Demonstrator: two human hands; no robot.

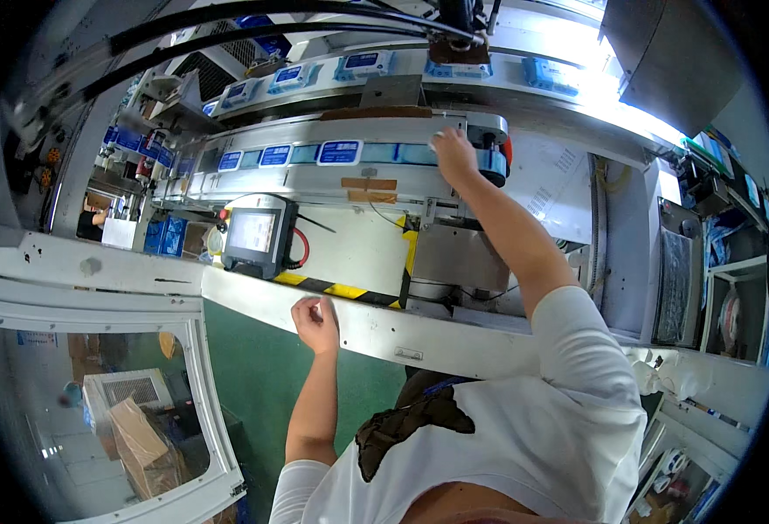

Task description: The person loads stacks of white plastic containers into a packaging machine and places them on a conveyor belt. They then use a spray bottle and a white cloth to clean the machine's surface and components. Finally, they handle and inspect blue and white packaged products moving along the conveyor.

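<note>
Over the far right end of a narrow conveyor (415,154) is my right hand (455,157), its arm stretched forward. Its fingers are pinched together, with a small whitish bit at their tips that is too small to name. On the light-blue belt to its left lie several flat blue labels with white borders, one of them the nearest label (341,152). My left hand (316,327) is at the white machine frame's front edge (376,330), fingers curled in; whatever they may hold is hidden.
A control panel with a screen (253,232) and a red cable stands left of centre. Behind, soft blue-and-white packs (363,65) sit in a row on another conveyor. Dark hoses (271,37) cross above. An open windowed door (194,367) is at lower left.
</note>
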